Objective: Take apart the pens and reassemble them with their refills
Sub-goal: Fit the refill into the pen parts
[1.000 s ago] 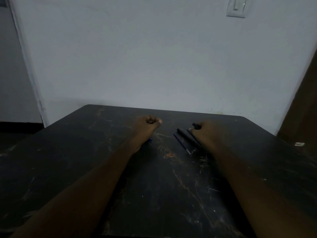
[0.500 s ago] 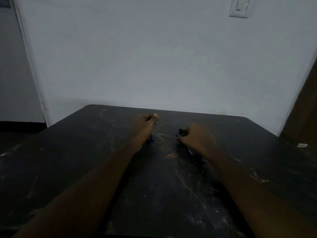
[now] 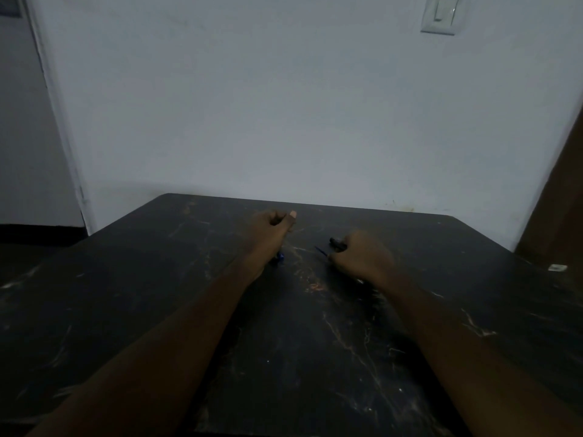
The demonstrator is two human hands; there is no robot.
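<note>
**A:** Entry one, left hand (image 3: 269,236)?

**B:** Grip closed in a fist, thumb laid along the top. A small blue plastic pen part (image 3: 280,257) sticks out from the underside of the fist, near the wrist and just above the dark scratched tabletop (image 3: 315,357). Only a glossy stub shows. Its long axis appears roughly upright through the fist.

**A:** Entry two, right hand (image 3: 361,258)?

**B:** Grip curled closed round a short black plastic pen barrel (image 3: 337,243), whose rounded end sticks out past the fingers. Just below it, a thin blue refill (image 3: 321,250), needle-fine, comes out of the same grip.

**A:** Orientation?

**B:** Both long axes run from near-right to far-left. The free ends point toward the left hand. The rest is hidden inside the hand.

**A:** Location?

**B:** Middle of the tabletop, the hands apart with scratched surface between them.
</note>
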